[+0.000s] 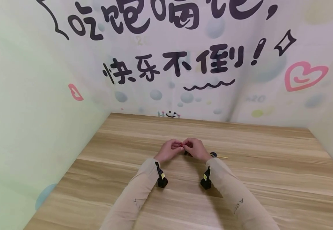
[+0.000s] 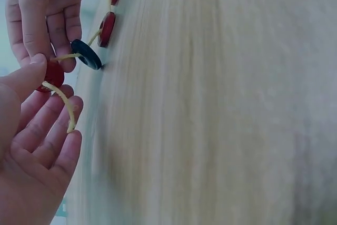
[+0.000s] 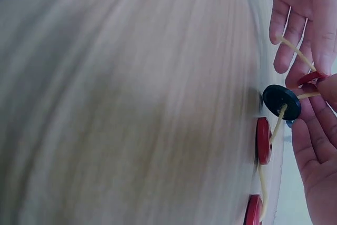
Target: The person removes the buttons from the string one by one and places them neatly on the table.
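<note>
In the head view my left hand (image 1: 170, 150) and right hand (image 1: 195, 148) meet above the table at a small red button (image 1: 181, 145). My left thumb and fingers pinch this red button (image 2: 54, 75) in the left wrist view. A short free end of yellow cord (image 2: 67, 104) comes out of it and droops over the left fingers. From the other side, my right thumb and fingertips pinch the red button (image 3: 310, 78) too. A dark button (image 3: 281, 101) hangs on the cord beside it, followed by more red buttons (image 3: 264, 140) along the same cord.
A wood-grain table (image 1: 120, 140) lies under both hands. Right of the right wrist, a dark button (image 1: 213, 155) and a yellow cord end (image 1: 223, 157) rest on the table. A printed curtain (image 1: 155, 86) stands behind the table's far edge.
</note>
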A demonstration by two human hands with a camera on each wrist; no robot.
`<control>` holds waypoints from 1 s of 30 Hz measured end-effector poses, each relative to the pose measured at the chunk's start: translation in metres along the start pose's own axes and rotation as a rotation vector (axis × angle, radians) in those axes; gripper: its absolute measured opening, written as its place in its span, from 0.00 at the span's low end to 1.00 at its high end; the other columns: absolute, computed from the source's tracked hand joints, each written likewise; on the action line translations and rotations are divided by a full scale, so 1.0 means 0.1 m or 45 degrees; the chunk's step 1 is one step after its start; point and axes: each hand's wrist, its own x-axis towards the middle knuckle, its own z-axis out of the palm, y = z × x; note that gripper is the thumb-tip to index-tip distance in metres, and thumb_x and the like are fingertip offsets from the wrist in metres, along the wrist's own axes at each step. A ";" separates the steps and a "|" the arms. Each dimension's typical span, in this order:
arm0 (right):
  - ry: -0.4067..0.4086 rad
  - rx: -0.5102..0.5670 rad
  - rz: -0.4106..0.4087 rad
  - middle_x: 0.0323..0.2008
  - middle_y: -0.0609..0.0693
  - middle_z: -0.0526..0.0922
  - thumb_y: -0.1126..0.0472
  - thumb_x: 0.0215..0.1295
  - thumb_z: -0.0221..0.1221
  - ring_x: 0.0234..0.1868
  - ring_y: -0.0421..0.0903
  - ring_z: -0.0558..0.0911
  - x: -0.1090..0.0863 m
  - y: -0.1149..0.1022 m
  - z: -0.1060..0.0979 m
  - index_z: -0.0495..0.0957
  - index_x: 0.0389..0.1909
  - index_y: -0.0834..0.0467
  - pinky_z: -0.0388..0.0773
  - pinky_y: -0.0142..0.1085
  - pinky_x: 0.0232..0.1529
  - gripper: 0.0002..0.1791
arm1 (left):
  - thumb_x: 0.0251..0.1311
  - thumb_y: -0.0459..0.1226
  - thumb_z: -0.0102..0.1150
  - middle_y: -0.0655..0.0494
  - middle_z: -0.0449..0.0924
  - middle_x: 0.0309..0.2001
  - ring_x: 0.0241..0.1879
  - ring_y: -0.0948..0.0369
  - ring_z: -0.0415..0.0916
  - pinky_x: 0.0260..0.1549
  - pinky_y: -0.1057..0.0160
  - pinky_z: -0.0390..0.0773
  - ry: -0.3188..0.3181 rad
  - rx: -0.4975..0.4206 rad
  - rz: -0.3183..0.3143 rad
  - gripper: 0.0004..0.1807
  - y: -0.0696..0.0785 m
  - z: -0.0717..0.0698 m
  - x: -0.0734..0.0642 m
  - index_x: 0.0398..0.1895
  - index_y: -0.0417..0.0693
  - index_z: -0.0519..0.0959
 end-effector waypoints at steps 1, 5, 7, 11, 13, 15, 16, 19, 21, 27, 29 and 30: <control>0.002 0.005 0.004 0.32 0.52 0.79 0.66 0.59 0.55 0.28 0.43 0.75 0.00 0.00 0.00 0.77 0.34 0.62 0.73 0.31 0.25 0.04 | 0.56 0.35 0.56 0.45 0.77 0.41 0.41 0.55 0.75 0.39 0.66 0.74 0.007 0.000 0.004 0.14 0.00 0.00 0.00 0.43 0.34 0.73; 0.011 0.000 0.007 0.31 0.51 0.79 0.65 0.60 0.55 0.30 0.42 0.75 -0.01 0.01 -0.01 0.77 0.33 0.61 0.73 0.32 0.27 0.04 | 0.55 0.36 0.57 0.46 0.77 0.40 0.40 0.56 0.75 0.39 0.66 0.74 0.024 0.026 -0.001 0.15 -0.01 -0.03 -0.02 0.43 0.35 0.74; 0.019 -0.002 0.015 0.31 0.50 0.79 0.64 0.60 0.55 0.30 0.42 0.76 -0.01 0.01 -0.02 0.77 0.33 0.60 0.73 0.32 0.29 0.04 | 0.55 0.36 0.57 0.46 0.77 0.40 0.39 0.56 0.75 0.39 0.65 0.73 0.038 0.034 -0.009 0.15 -0.02 -0.05 -0.03 0.43 0.35 0.74; 0.023 -0.005 0.016 0.29 0.50 0.79 0.64 0.60 0.55 0.30 0.42 0.76 -0.02 0.03 -0.04 0.77 0.34 0.62 0.73 0.33 0.29 0.05 | 0.54 0.33 0.58 0.45 0.77 0.40 0.39 0.54 0.75 0.40 0.64 0.73 0.061 0.032 -0.009 0.15 -0.05 -0.11 -0.05 0.42 0.33 0.74; 0.020 0.001 0.019 0.28 0.50 0.78 0.64 0.60 0.55 0.30 0.43 0.76 -0.02 0.03 -0.05 0.77 0.34 0.63 0.73 0.33 0.28 0.06 | 0.54 0.33 0.58 0.45 0.77 0.40 0.39 0.54 0.75 0.40 0.63 0.73 0.072 0.040 -0.014 0.15 -0.06 -0.14 -0.06 0.43 0.32 0.74; 0.018 0.000 0.019 0.28 0.50 0.78 0.65 0.60 0.55 0.29 0.43 0.75 -0.03 0.03 -0.06 0.77 0.35 0.64 0.73 0.33 0.28 0.06 | 0.53 0.32 0.58 0.45 0.77 0.39 0.39 0.54 0.75 0.39 0.64 0.73 0.079 0.052 -0.021 0.15 -0.08 -0.17 -0.07 0.43 0.33 0.74; 0.019 0.002 0.025 0.28 0.50 0.78 0.64 0.60 0.55 0.29 0.43 0.75 -0.03 0.03 -0.06 0.77 0.35 0.64 0.73 0.33 0.28 0.07 | 0.53 0.32 0.58 0.45 0.77 0.39 0.38 0.55 0.75 0.39 0.64 0.73 0.082 0.061 -0.025 0.14 -0.09 -0.19 -0.08 0.43 0.33 0.74; 0.024 0.006 0.033 0.28 0.51 0.78 0.64 0.60 0.55 0.29 0.43 0.75 -0.04 0.02 -0.07 0.77 0.35 0.64 0.73 0.32 0.27 0.07 | 0.53 0.31 0.58 0.46 0.77 0.38 0.37 0.55 0.75 0.38 0.64 0.74 0.099 0.072 -0.037 0.14 -0.11 -0.23 -0.09 0.42 0.34 0.74; 0.029 0.003 0.029 0.28 0.50 0.78 0.64 0.60 0.55 0.29 0.43 0.74 -0.04 0.02 -0.08 0.76 0.35 0.64 0.73 0.32 0.27 0.07 | 0.53 0.31 0.58 0.46 0.77 0.36 0.36 0.55 0.75 0.37 0.64 0.74 0.118 0.071 -0.050 0.13 -0.12 -0.27 -0.10 0.41 0.35 0.74; 0.045 -0.008 0.021 0.28 0.50 0.78 0.64 0.60 0.55 0.29 0.43 0.75 -0.06 0.02 -0.11 0.77 0.34 0.62 0.73 0.32 0.28 0.05 | 0.52 0.32 0.59 0.48 0.77 0.34 0.35 0.56 0.74 0.37 0.63 0.74 0.156 0.109 -0.101 0.12 -0.15 -0.38 -0.13 0.40 0.36 0.74; 0.051 -0.009 0.019 0.28 0.50 0.79 0.65 0.59 0.56 0.30 0.43 0.76 -0.07 0.01 -0.11 0.77 0.33 0.62 0.73 0.32 0.29 0.04 | 0.51 0.31 0.60 0.48 0.76 0.34 0.35 0.56 0.74 0.37 0.63 0.74 0.150 0.145 -0.105 0.12 -0.15 -0.41 -0.15 0.40 0.35 0.74; 0.053 -0.006 0.021 0.28 0.51 0.79 0.65 0.59 0.56 0.30 0.43 0.76 -0.07 0.01 -0.12 0.77 0.33 0.61 0.73 0.33 0.29 0.04 | 0.51 0.31 0.60 0.47 0.76 0.34 0.34 0.56 0.74 0.37 0.63 0.74 0.144 0.162 -0.104 0.12 -0.16 -0.43 -0.16 0.39 0.35 0.75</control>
